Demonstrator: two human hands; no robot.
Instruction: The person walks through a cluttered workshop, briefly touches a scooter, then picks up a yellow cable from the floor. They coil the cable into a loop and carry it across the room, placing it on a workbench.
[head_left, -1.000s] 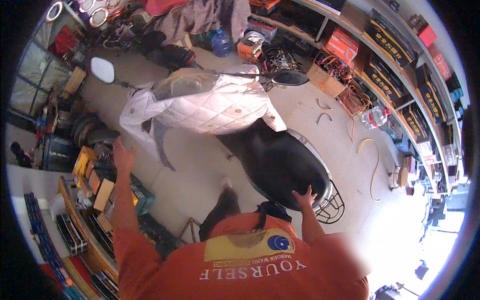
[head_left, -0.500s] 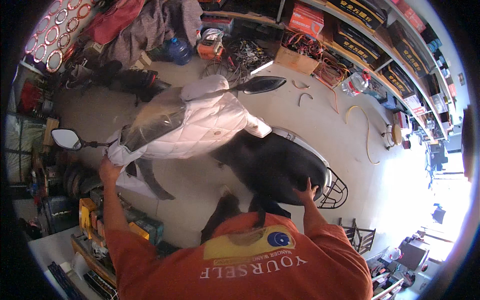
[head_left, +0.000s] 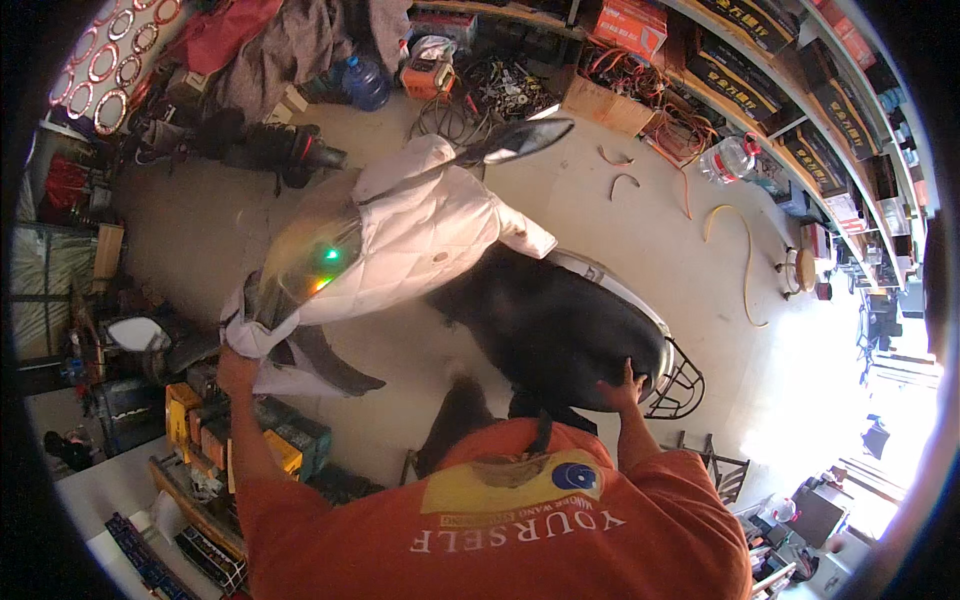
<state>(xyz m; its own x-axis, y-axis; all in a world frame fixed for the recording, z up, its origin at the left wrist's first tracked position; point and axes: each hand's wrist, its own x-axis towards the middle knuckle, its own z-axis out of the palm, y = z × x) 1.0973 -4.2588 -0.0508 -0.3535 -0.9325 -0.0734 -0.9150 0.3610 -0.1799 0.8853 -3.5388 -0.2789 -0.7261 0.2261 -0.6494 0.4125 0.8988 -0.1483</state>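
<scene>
On the floor [head_left: 650, 225] ahead stood a scooter [head_left: 495, 290], seemingly being steadied, the left hand [head_left: 237, 372] at its white cover [head_left: 425, 235]'s left end, grip too hidden to tell, the right hand [head_left: 624, 388] spread unclenched on the seat [head_left: 550, 335]'s rear, the next move likely needing balance.

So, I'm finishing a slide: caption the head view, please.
Left hand at the pale quilted cover, right hand on the rear of the black scooter seat.

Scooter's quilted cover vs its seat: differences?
Colour: the quilted cover is pale, the seat black.
Surface: the cover is stitched into padded panels, the seat looks smooth.
Place: the cover drapes the front, the seat sits behind it.
Shared: a hand at each: left hand at cover, right hand on seat.
</scene>
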